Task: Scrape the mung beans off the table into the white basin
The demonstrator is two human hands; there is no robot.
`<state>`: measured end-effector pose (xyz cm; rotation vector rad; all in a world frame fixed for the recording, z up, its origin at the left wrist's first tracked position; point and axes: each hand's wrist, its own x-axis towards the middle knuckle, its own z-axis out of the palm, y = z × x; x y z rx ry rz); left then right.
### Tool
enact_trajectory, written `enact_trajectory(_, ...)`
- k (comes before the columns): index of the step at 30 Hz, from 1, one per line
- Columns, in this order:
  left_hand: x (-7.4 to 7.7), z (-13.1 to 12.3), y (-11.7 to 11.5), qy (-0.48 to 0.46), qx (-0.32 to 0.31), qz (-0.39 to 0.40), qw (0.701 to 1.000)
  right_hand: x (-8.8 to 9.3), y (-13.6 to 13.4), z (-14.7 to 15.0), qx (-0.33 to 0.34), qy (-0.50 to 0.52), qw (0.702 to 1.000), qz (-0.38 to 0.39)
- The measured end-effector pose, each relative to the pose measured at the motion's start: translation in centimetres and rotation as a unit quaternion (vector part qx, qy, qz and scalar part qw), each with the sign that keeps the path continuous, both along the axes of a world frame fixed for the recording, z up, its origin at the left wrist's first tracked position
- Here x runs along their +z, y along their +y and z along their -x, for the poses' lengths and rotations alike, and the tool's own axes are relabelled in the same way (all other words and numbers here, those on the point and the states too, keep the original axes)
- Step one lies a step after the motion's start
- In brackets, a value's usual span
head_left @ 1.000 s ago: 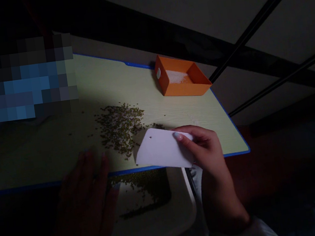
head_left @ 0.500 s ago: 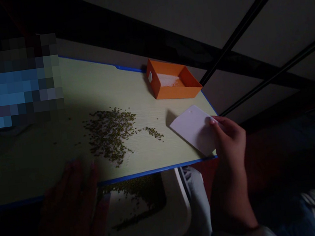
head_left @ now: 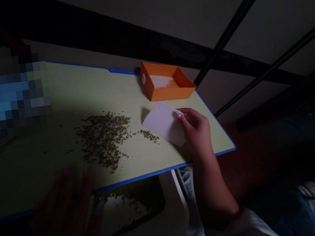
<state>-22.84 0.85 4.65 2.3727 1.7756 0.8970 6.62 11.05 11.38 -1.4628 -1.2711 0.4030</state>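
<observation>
Between the thumb and fingers of my right hand (head_left: 196,128) is a flat white card (head_left: 164,123), tilted above the right part of the table. A small cluster of greenish grains (head_left: 149,135) lies just left of the card. Further left spreads a larger scatter of greenish-brown grains (head_left: 103,138), which look like small beans or seeds. My left hand (head_left: 61,208) is in deep shadow at the table's near edge, its fingers stretched out and nothing visible in them.
The pale table (head_left: 125,91) has a blue rim. An orange box (head_left: 171,93) with white grains inside stands at its far right side. Below the near edge sits a white tub (head_left: 176,220) holding more greenish grains. A blurred-out blue area (head_left: 1,103) is at the left.
My right hand has carried the white card leftward over the table, nearer the small cluster of grains. The whole view has shifted slightly; my left hand stays at the near edge.
</observation>
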Motion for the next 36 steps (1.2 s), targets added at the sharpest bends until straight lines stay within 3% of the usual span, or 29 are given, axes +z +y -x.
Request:
enact_trajectory(8, 0.4, -0.4, -0.2, -0.049, 0.020, 0.034, 0.998, 0.5, -1.1, 0.4, 0.058, 0.012, 0.998, 0.017)
enact_trajectory(15, 0.6, -0.5, -0.2, -0.063, 0.025, 0.033, 0.997, 1.4, 0.8, -2.0, -0.035, -0.072, 0.993, -0.087)
enact_trajectory(22, 0.7, -0.4, -0.1, -0.063, 0.018, 0.040, 0.997, 1.0, 1.4, -0.9, 0.082, -0.116, 0.989, -0.046)
enact_trajectory(30, 0.4, -0.4, -0.1, -0.071, 0.023, 0.028, 0.997, 1.6, -1.2, -1.4, 0.125, -0.061, 0.990, 0.026)
enact_trajectory(36, 0.5, -0.5, -0.1, -0.066, 0.019, 0.032, 0.997, 1.3, -2.3, -3.9, 0.016, -0.013, 1.000, -0.002)
